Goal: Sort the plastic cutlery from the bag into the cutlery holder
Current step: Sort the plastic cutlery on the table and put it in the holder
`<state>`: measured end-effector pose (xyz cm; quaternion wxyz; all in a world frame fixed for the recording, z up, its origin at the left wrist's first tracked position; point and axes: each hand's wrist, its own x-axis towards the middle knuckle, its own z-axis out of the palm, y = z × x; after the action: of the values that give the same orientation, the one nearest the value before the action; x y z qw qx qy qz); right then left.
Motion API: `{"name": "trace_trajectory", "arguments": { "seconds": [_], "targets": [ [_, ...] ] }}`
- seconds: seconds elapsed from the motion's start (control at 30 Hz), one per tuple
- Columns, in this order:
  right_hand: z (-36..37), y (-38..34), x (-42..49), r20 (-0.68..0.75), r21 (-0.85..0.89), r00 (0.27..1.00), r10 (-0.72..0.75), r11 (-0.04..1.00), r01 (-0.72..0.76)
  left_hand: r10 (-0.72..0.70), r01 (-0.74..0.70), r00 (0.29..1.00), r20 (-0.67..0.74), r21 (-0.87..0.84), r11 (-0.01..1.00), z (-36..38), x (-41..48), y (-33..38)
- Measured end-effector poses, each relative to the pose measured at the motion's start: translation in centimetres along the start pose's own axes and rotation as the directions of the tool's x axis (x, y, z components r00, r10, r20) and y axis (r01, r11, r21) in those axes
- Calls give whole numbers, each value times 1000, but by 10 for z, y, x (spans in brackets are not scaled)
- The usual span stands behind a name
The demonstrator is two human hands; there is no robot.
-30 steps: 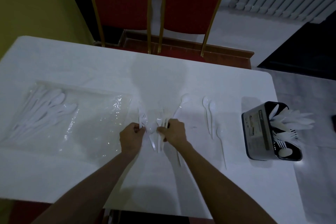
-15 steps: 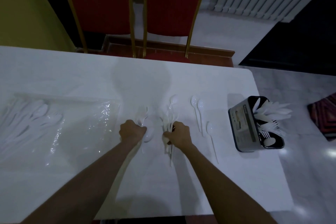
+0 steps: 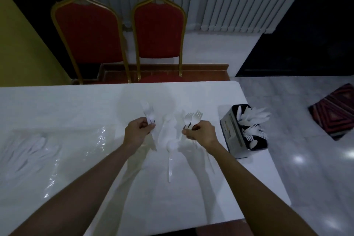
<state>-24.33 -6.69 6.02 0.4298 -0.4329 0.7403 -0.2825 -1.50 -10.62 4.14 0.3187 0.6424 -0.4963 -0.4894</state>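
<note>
Both hands had lifted off the white table (image 3: 76, 105) and drawn apart, with the blurred clear plastic bag (image 3: 80, 140) to the left and the black box-shaped cutlery holder (image 3: 230, 130) to the right. The left hand (image 3: 137, 133) gripped white plastic forks (image 3: 148, 113), their number unclear, and the right hand (image 3: 201, 132) gripped a pair of white forks (image 3: 193, 119). All tines pointed away from the person, and the handles were hidden in curled fingers.

A white table (image 3: 76, 105) fills the foreground. Beyond its far edge stand two gold-framed chairs side by side, the left red chair (image 3: 88, 32) and the right red chair (image 3: 159, 30), on a brown wooden platform (image 3: 201, 70). White ribbed panels (image 3: 229, 0) line the wall behind them. A yellow wall (image 3: 19, 48) is at the left. A striped mat (image 3: 337, 111) lies on the glossy pale floor (image 3: 306, 168) at the right.
</note>
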Motion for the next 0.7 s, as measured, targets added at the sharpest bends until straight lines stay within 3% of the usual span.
{"name": "trace_trajectory", "arguments": {
  "seconds": [0.2, 0.37, 0.53, 0.7],
  "targets": [
    [-112, -15, -11, -196, -24, 973, -125, 992, 123, 175, -148, 966, 193, -146, 978, 90, -6, 82],
    [-202, 15, -25, -349, -20, 921, -175, 984, 179, 216, -135, 931, 294, -272, 953, 171, -27, 118],
    [-242, 64, -24, -455, 54, 886, -84, 991, 122, 206, -163, 943, 263, -175, 971, 219, -33, 118],
    [-237, 84, -7, -470, -48, 881, -64, 998, 48, 244, -241, 925, 293, -46, 969, 244, -33, 119]
  ]
}}
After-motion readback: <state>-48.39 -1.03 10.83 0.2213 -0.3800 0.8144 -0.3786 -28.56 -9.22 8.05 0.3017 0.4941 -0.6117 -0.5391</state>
